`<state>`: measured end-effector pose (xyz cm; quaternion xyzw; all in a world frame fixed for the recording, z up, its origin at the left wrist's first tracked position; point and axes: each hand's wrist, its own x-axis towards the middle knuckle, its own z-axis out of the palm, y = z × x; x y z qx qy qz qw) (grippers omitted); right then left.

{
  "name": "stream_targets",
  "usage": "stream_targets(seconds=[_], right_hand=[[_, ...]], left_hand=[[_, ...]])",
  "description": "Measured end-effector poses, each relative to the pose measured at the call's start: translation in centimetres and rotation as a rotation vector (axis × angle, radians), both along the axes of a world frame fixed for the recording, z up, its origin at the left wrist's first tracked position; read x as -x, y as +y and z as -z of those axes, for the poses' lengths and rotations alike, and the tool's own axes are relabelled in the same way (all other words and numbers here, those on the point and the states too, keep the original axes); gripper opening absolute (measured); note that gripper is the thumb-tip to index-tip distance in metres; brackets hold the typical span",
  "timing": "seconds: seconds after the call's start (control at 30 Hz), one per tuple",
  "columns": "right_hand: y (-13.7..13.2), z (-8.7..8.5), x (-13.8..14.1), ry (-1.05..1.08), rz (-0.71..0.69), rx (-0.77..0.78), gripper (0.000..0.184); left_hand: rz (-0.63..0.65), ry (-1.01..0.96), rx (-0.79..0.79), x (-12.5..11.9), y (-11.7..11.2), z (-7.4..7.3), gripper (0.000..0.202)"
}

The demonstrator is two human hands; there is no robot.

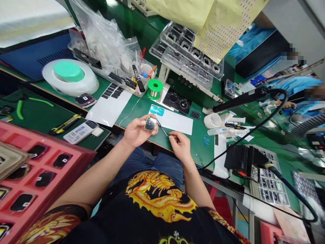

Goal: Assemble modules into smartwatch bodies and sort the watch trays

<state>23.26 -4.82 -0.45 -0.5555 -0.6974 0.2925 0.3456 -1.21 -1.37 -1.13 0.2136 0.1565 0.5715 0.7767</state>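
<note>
The person sits at a green work bench. Their left hand [138, 131] is curled around a small square gadget [150, 124] with a shiny round glass face, and it holds the gadget up just over the edge of the bench. The fingers wrap its sides, so the grip is firm and the face looks up.

Their right hand [180, 146] is just beside it, with the thumb and first finger pinched nearly shut by the end of some thin tweezers [161, 127]. The tweezers' tip points at the gadget. It is hard to tell from here if those fingers really have hold of them.

Past the hands lies a white card [175, 121] with two small blue squares [156, 110] on it. Farther off are a green spool of solder wire [153, 88] and a black marker [137, 78]. On the right, a black soldering iron [241, 100] lies over the bench. On the near left is a red tray [38, 179] with black pieces in its holes. Green-handled pliers [20, 107] and a yellow box cutter [65, 124] sit beyond it. Far to the right, a co-worker in a blue sleeve [297, 86] works at another spot.
</note>
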Motion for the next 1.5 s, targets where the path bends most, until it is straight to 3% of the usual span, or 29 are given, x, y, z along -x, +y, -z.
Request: stream_targets(seconds=[1.5], right_hand=[[-0.05, 0.01, -0.02, -0.016, 0.0, 0.035, 0.022]], left_hand=[[0.011, 0.015, 0.012, -0.01, 0.03, -0.13, 0.034]])
